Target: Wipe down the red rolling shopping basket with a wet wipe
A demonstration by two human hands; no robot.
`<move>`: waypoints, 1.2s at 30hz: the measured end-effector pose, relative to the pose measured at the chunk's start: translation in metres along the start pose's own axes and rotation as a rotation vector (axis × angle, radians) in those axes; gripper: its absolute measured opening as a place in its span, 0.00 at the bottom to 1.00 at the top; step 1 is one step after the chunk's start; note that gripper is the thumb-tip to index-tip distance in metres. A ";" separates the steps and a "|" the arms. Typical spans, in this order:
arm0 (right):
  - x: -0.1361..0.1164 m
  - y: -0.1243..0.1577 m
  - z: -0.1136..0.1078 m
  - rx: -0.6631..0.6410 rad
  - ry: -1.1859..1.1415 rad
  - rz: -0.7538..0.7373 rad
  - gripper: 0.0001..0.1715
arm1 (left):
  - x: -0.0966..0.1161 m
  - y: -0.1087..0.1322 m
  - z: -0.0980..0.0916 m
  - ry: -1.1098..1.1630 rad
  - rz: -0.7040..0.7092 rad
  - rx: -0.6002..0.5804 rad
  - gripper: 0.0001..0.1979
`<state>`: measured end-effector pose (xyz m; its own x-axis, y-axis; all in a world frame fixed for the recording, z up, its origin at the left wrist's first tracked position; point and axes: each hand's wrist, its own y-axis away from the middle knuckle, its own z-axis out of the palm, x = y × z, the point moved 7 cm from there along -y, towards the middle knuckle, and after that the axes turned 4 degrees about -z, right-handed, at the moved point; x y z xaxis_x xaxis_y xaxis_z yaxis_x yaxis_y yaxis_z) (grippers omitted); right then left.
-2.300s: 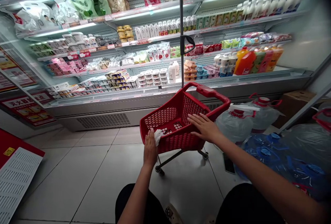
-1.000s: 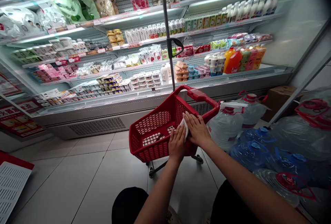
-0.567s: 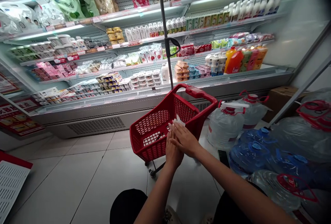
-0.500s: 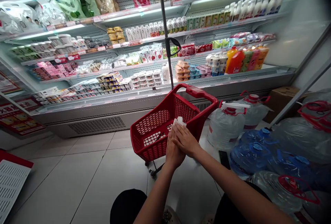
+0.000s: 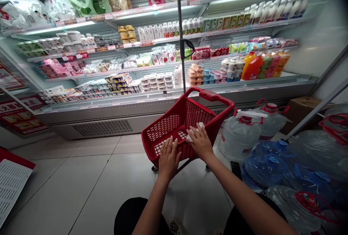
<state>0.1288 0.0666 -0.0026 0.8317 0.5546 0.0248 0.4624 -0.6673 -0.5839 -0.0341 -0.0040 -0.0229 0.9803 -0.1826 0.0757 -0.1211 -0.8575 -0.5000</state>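
A red shopping cart (image 5: 163,128) with a lattice basket stands on the tiled floor in front of me. My right hand (image 5: 201,142) lies over a crumpled white tissue (image 5: 192,133) at the near side of the basket, holding it under the palm and fingers. Some of the tissue pokes out past the fingertips. To the left, my left hand (image 5: 168,160) is open with its fingers stretched out at the basket's near rim. Nothing shows in it. The cart's handle (image 5: 210,95) points to the far right.
A glass-door refrigerated case (image 5: 92,119) with several shelves of dairy and drinks runs behind the cart. Large water jugs (image 5: 240,137) and blue bottles (image 5: 261,170) crowd the right side. A phone-like dark slab (image 5: 236,170) lies beside them. A red-edged white rack (image 5: 12,188) is at left.
My hands have come apart from being one over the other. The left moved left and slightly down; the right moved right with the tissue. The view shifted slightly.
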 end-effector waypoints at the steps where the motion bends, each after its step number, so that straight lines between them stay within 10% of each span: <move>1: 0.008 0.003 -0.003 0.002 -0.002 -0.065 0.30 | -0.002 0.000 -0.003 -0.021 0.010 -0.003 0.31; 10: 0.141 0.009 -0.050 0.120 0.048 -0.074 0.36 | -0.052 0.019 -0.015 -0.096 -0.092 -0.002 0.27; 18: 0.033 0.014 -0.003 0.022 -0.095 -0.223 0.38 | -0.043 0.016 -0.010 -0.096 -0.108 0.020 0.29; 26: 0.097 0.016 -0.031 0.044 -0.067 -0.196 0.39 | -0.014 0.015 -0.024 -0.171 -0.050 -0.030 0.38; 32: 0.003 0.027 0.002 0.015 -0.148 -0.275 0.43 | 0.022 0.001 -0.013 -0.169 0.017 -0.081 0.37; 36: 0.015 0.030 -0.006 -0.028 -0.130 -0.401 0.46 | 0.016 0.005 -0.011 -0.199 0.068 -0.110 0.40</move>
<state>0.1566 0.0519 -0.0150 0.5397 0.8298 0.1421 0.7512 -0.3985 -0.5261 -0.0211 -0.0163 -0.0152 0.9793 -0.1531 -0.1322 -0.1940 -0.8957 -0.4000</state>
